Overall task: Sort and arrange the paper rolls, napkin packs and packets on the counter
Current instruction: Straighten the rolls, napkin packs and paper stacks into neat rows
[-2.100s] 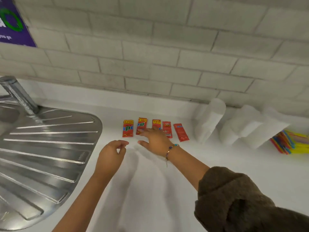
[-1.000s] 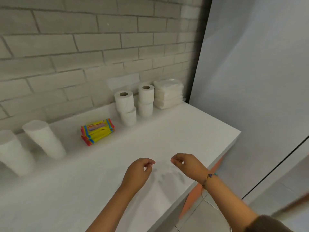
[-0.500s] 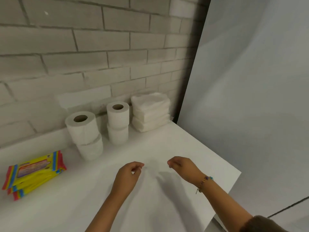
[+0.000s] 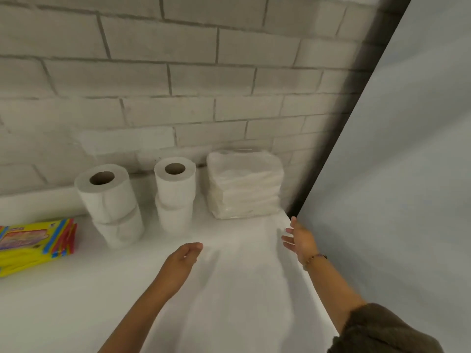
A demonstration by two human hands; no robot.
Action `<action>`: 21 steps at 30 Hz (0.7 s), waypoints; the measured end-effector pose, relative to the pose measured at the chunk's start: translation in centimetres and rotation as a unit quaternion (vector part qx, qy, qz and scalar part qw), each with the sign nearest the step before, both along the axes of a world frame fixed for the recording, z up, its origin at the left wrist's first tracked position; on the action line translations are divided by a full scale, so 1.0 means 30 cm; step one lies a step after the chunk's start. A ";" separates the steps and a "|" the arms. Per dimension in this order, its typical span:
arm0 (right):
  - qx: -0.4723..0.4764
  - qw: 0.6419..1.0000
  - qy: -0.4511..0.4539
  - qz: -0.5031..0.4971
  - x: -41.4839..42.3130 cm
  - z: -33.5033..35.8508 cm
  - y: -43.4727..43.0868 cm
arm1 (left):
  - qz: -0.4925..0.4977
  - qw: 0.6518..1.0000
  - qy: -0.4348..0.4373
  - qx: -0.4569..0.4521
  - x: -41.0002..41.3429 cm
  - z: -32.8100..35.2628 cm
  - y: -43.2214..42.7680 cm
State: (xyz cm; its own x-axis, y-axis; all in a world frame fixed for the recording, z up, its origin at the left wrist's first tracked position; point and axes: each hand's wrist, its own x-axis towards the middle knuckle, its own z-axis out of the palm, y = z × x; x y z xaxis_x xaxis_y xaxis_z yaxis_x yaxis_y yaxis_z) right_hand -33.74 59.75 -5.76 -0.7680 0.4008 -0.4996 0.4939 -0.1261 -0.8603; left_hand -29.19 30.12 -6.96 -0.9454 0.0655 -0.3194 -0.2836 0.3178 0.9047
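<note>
A stack of white napkin packs (image 4: pixel 244 186) stands in the counter's back right corner against the brick wall. To its left stand two stacks of paper rolls, two rolls each: one (image 4: pixel 175 194) beside the napkins and one (image 4: pixel 110 203) further left. Yellow packets with rainbow edges (image 4: pixel 35 244) lie at the left edge. My left hand (image 4: pixel 183 258) hovers over the counter in front of the rolls, fingers loosely curled, empty. My right hand (image 4: pixel 297 238) is spread with straight fingers just in front of the napkin stack, not touching it.
The white counter (image 4: pixel 229 301) ends at a right edge beside my right forearm. A grey panel (image 4: pixel 395 174) rises to the right of the corner. The brick wall (image 4: pixel 178 85) backs the counter.
The view has closed in on the back right corner. My right hand has uncurled and reached forward toward the napkin stack. My left hand has stayed loosely curled and moved forward a little.
</note>
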 end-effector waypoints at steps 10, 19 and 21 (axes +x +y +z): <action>-0.073 0.982 0.000 0.172 -0.323 0.026 0.138 | 0.182 0.975 -0.004 0.124 -0.290 0.154 0.248; -0.143 0.956 -0.022 0.256 -0.501 0.040 0.157 | 0.190 0.959 -0.056 0.204 -0.498 0.212 0.279; -0.181 0.945 -0.048 0.268 -0.539 0.045 0.180 | 0.172 0.961 -0.081 0.200 -0.535 0.208 0.274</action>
State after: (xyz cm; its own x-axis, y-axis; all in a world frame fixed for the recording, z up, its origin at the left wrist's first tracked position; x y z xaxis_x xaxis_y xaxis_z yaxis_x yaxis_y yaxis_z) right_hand -49.91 65.15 -4.40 -0.7558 -0.2433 -0.6079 0.6445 -0.1125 -0.7563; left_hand -45.24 38.33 -0.73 -0.8730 -0.0936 -0.4787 -0.4574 -0.1837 0.8701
